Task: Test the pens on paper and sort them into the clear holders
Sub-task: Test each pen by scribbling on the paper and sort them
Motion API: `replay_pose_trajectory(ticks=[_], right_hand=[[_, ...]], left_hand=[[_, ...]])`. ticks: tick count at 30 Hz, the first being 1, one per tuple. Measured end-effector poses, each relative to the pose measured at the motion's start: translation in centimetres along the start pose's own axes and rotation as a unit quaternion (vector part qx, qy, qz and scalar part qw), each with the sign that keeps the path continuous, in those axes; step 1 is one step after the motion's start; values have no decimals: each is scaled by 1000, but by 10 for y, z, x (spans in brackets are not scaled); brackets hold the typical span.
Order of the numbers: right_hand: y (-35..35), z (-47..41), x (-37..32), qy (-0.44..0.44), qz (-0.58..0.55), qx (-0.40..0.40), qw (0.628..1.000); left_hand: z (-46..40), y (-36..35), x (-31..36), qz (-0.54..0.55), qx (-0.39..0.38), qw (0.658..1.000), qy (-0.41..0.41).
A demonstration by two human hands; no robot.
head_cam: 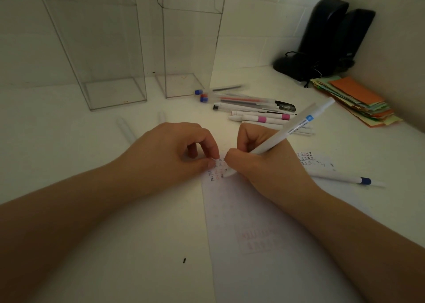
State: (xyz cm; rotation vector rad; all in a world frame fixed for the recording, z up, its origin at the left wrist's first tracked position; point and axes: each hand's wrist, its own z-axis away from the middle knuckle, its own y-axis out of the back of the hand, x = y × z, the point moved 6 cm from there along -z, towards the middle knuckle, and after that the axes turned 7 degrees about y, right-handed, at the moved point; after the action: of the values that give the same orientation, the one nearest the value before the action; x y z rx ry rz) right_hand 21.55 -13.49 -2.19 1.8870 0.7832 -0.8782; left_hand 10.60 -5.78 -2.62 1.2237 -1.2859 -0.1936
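Note:
My right hand grips a white pen with a blue label, its tip down on the white paper among small red and black test marks. The fingertips of my left hand press on the paper's top left corner, beside the pen tip. Two tall clear holders stand at the back, both with nothing visible inside. A heap of several loose pens lies right of the holders. Another white pen with a blue end lies on the table to the right of my right hand.
A black device with cables stands in the back right corner. A stack of coloured paper slips lies beside the right wall. Two pale pen-like shapes lie behind my left hand. A small dark speck sits on the near table.

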Motion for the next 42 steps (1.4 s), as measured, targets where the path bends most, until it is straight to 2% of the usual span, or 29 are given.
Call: replay_pose_trajectory(ticks=[6, 9, 11, 15, 17, 19, 21, 23, 28, 32, 35, 38, 42], right_hand=[[1, 1, 1, 9, 19, 8, 1000], [8, 1, 4, -24, -40, 44, 998], [11, 0, 2, -25, -98, 56, 993], [2, 2, -1, -15, -122, 24, 992], [-2, 2, 4, -28, -95, 9, 995], [-3, 2, 5, -13, -5, -14, 1000], [-5, 1, 4, 7, 28, -32, 999], [-4, 1, 2, 17, 29, -40, 999], [-4, 1, 7, -1, 11, -46, 999], [-8, 3, 6, 3, 17, -66, 998], [-8, 3, 1, 19, 26, -66, 997], [-7, 5, -1, 38, 43, -58, 997], [-5, 5, -3, 41, 78, -39, 995]], left_hand=[[0, -1, 2, -9, -10, 1000, 12], [1, -1, 2, -10, -11, 1000, 16], [3, 3, 3, -3, 18, 1000, 8], [8, 16, 14, 4, 97, 993, -66], [12, 16, 23, 18, 80, 989, -124], [17, 9, 34, 30, 24, 983, -181], [22, 2, 41, 33, -30, 978, -203], [23, -2, 42, 36, -46, 976, -210], [21, -4, 40, 68, -58, 976, -196], [23, -9, 42, 29, -79, 973, -216], [22, -5, 39, 3, -54, 975, -215], [16, 2, 28, -33, -13, 985, -170], [9, 9, 10, -84, 33, 994, -67]])
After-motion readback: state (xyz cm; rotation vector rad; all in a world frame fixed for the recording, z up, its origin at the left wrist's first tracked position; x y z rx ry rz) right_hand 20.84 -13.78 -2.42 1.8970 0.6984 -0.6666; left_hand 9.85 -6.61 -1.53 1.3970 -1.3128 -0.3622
